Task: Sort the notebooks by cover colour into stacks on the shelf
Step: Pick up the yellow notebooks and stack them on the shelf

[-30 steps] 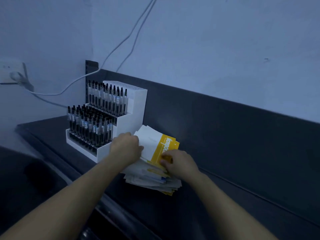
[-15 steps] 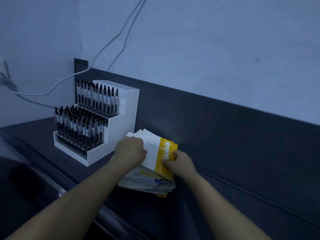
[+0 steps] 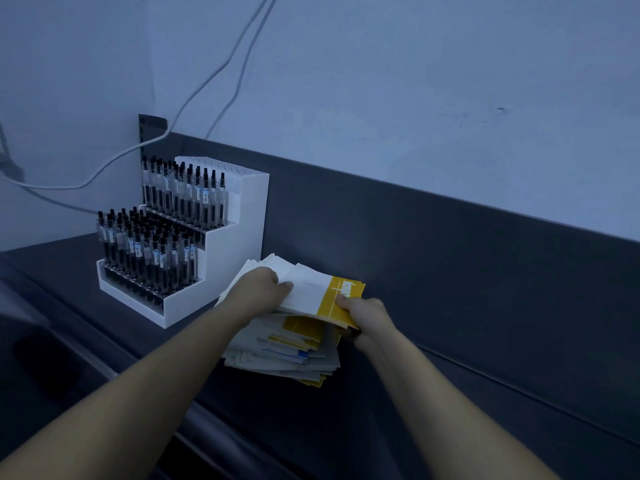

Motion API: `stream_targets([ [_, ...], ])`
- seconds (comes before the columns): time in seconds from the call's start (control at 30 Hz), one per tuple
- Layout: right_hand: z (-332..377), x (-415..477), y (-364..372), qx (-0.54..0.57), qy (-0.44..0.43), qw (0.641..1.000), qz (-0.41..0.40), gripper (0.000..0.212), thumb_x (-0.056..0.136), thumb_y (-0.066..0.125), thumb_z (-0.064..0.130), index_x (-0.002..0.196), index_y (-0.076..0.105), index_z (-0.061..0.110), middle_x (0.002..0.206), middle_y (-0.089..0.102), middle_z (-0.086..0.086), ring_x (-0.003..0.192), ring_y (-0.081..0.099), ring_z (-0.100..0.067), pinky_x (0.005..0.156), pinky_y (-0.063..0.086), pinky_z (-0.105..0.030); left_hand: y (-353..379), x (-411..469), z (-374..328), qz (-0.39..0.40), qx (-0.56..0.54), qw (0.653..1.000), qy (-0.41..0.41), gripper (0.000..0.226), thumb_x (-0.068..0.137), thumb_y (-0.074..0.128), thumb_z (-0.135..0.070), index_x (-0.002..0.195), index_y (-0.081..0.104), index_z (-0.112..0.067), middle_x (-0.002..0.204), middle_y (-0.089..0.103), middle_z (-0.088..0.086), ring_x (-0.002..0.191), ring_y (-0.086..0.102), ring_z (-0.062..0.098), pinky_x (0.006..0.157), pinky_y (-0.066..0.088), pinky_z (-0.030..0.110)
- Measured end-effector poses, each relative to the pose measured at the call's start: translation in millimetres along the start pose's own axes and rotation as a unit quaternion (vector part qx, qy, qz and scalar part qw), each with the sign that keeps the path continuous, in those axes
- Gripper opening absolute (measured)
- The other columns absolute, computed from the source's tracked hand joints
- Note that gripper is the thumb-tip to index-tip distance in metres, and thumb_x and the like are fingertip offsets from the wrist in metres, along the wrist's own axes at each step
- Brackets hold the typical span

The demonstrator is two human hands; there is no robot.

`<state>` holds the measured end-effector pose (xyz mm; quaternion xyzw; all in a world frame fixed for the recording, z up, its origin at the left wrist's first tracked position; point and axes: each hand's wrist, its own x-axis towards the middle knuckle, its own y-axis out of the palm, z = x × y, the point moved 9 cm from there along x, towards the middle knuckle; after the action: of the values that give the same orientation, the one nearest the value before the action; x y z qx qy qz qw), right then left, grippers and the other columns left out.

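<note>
**Top notebook gripped at both ends above an unsorted pile**

A single mixed pile of notebooks [image 3: 284, 351] was seen on the dark shelf [image 3: 450, 341], just right of a white tiered pen display [image 3: 214, 271] and close to the shelf's raised back panel. No separate colour stacks were visible, so the sorting was judged to be at an early stage.

The uppermost notebook, white with a yellow band [image 3: 322, 296], was held at both ends. The left hand [image 3: 258, 294] was closed over its white left part, with the thumb laid on the cover and the fingers hidden beneath. The right hand [image 3: 363, 315] was pinched on the near right corner of the yellow band, thumb on top. The near edge of that cover appeared raised off the pile, with a shadowed gap below it; this hold was judged to serve for peeling one notebook free without dragging its neighbours.

Beneath it, yellow and blue edges were seen fanned out unevenly, so the pile was judged liable to slide if the top piece were pulled sideways. Bare shelf lay open to the right, and that stretch was judged the likely place for the stacks. Two cables [image 3: 207, 84] were seen hanging down the far wall.
</note>
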<state>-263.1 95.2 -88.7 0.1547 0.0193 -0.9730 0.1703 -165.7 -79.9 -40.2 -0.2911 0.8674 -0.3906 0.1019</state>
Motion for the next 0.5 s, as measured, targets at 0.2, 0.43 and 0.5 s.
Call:
stream_targets([
  [0.2, 3.4, -4.3, 9.4, 0.031, 0.032, 0.999, 0.027, 0.014, 0.094, 0.058, 0.013, 0.085, 0.049, 0.007, 0.064, 0.050, -0.008, 0.039, 0.041, -0.013, 0.031, 0.022, -0.014, -7.1, -4.0, -1.7, 0.035, -0.129, 0.989, -0.060, 0.054, 0.097, 0.045, -0.046, 0.128, 0.050, -0.003, 0.118, 0.053, 0.013, 0.089, 0.052, 0.023, 0.078, 0.042, 0.033],
  [0.43, 5.2, -8.3, 10.8, -0.006, 0.032, 0.999, 0.023, 0.017, 0.095, 0.057, 0.020, 0.083, 0.048, 0.011, 0.058, 0.046, -0.005, 0.037, 0.036, -0.012, 0.034, 0.023, -0.017, -6.1, -8.5, 0.6, 0.053, -0.203, 0.974, -0.087, 0.035, 0.100, 0.048, -0.027, 0.122, 0.045, -0.001, 0.083, 0.049, 0.010, 0.051, 0.052, 0.018, 0.043, 0.040, 0.025],
  [0.5, 8.4, -11.2, 12.0, -0.019, 0.021, 0.999, 0.019, 0.014, 0.095, 0.057, 0.021, 0.091, 0.050, 0.009, 0.065, 0.051, -0.006, 0.045, 0.043, -0.013, 0.036, 0.029, -0.019, -8.2, -6.2, 1.3, 0.042, -0.156, 0.985, -0.069, 0.038, 0.097, 0.051, -0.031, 0.123, 0.047, -0.003, 0.086, 0.053, 0.008, 0.061, 0.054, 0.019, 0.049, 0.040, 0.026],
])
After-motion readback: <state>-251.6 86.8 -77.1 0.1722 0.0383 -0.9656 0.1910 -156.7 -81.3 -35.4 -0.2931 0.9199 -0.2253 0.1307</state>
